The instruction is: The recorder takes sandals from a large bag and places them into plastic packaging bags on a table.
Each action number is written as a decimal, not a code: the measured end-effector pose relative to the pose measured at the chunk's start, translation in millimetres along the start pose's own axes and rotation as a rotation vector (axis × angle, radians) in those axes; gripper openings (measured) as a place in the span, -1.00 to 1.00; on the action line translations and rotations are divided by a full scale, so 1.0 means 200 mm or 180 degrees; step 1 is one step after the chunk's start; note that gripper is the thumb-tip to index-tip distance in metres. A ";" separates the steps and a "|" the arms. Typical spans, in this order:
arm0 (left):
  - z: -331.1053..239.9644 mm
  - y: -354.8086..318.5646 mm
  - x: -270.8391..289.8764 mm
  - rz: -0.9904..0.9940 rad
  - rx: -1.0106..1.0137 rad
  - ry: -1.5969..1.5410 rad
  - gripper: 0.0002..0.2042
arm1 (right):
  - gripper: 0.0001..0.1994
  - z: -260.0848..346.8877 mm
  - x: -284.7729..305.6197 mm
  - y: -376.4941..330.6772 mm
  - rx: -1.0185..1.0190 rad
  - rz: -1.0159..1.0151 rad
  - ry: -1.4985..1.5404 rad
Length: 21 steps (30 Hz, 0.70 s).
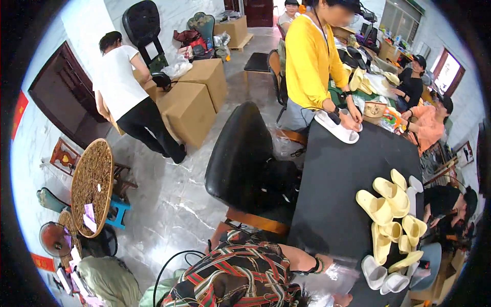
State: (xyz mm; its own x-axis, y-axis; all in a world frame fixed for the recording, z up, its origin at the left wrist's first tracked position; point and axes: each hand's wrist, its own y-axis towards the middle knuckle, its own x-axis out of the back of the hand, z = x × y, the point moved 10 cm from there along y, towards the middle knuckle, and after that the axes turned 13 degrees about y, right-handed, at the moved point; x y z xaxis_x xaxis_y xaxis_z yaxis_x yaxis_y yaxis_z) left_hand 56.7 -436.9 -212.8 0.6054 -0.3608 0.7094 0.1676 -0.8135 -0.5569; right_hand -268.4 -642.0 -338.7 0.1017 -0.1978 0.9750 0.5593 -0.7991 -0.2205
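Crinkled clear plastic bag (pixel 340 279) lies by the left hand (pixel 327 266); grip cannot be told.

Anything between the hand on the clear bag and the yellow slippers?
Partly. The hand with a black wrist strap rests on the crumpled clear plastic bag. White foam slippers lie between it and the near end of the pale-yellow foam slipper pile; bare black table leads to the far end.

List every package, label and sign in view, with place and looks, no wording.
Cardboard boxes: brown cubes on the floor, upper left of centre.
Far box: brown, on a pallet by the door.
Red signs: strips on the left wall.
Clear bag: on the black table, bottom edge.
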 end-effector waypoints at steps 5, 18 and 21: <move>0.05 -0.02 -0.01 -0.0199 0.0014 0.0228 -0.82 | -0.39 0.15 -0.12 0.06 0.1605 0.0456 -0.2069; 0.45 -0.23 0.07 -0.0554 -0.0080 -0.0470 -0.57 | 0.17 1.06 0.87 -0.19 -0.0512 -0.0256 0.1223; 0.34 -0.36 0.17 -0.0076 -0.0160 -0.0338 -0.59 | -0.03 1.12 1.14 -0.38 0.0044 -0.1080 0.0877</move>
State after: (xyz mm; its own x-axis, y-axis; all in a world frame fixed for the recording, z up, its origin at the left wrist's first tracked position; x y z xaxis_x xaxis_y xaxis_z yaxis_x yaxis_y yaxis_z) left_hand 118.2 -360.3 -177.5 0.6811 -0.2929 0.6710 0.1454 -0.8442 -0.5160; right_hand -103.2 -499.9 -93.8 -0.3118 -0.0709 0.9475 0.5343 -0.8377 0.1131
